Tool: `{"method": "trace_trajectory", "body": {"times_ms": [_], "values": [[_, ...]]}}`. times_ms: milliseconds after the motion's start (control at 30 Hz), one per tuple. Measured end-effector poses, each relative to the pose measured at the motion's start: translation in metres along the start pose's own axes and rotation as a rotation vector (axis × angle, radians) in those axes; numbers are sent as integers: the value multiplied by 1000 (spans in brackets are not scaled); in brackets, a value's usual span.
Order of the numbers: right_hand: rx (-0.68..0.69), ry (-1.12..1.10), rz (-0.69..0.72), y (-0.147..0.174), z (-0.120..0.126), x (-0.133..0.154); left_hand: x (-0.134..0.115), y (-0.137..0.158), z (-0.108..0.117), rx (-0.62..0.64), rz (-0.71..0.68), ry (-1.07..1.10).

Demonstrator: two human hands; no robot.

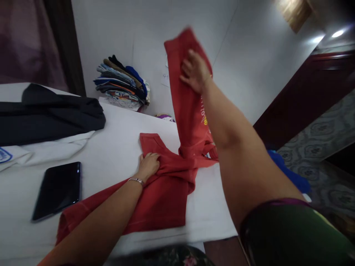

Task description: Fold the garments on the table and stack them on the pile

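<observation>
A red shirt point(166, 207) with white and yellow print lies bunched across the white-covered table, one part raised steeply above the rest. That raised part is in my right hand point(195, 72), up in front of the wall, with its fingers against the cloth. Down on the table, my left hand point(149, 165) grips the shirt near a short sleeve; the cloth partly hides its fingertips. My left forearm, with a bracelet at the wrist, crosses over the lower red fabric. My right forearm covers part of the print.
A black phone point(59, 190) lies on the table point(122, 122) to the left. Behind it are a dark folded garment point(52, 118) and a white one point(58, 149). A stack of folded clothes point(122, 83) stands by the wall. Blue cloth point(288, 173) shows at the right.
</observation>
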State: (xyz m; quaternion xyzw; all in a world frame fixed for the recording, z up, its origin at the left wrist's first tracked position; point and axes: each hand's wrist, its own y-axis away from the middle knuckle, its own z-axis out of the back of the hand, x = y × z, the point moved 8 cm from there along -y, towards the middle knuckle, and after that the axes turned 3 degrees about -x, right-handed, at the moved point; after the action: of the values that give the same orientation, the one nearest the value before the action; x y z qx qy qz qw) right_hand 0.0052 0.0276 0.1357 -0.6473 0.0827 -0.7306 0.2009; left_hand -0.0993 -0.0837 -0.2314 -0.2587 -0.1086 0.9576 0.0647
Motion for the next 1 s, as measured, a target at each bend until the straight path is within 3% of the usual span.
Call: {"method": "trace_trajectory", "body": {"times_ms": [100,200,367,467,633,767,867,1000], "values": [[150,145,-183,19,-38,-73,1,1,0,7,4,1],[288,169,-228,79,-51,-133,1,0,-2,14,1,-6],[432,88,-379,212,-25,-201,0,-5,1,30,-1,-25],[357,50,-550,277,2,-231,-3,-5,4,61,-19,-52],[183,-43,-687,329,26,-244,-15,-1,15,151,-44,-193],[69,-54,-668,338,40,-236,-41,7,54,171,-41,-226],[-8,-59,-684,346,55,-237,-90,37,85,258,-122,-15],[-155,-90,-620,357,83,-232,-176,117,89,606,-358,393]]}}
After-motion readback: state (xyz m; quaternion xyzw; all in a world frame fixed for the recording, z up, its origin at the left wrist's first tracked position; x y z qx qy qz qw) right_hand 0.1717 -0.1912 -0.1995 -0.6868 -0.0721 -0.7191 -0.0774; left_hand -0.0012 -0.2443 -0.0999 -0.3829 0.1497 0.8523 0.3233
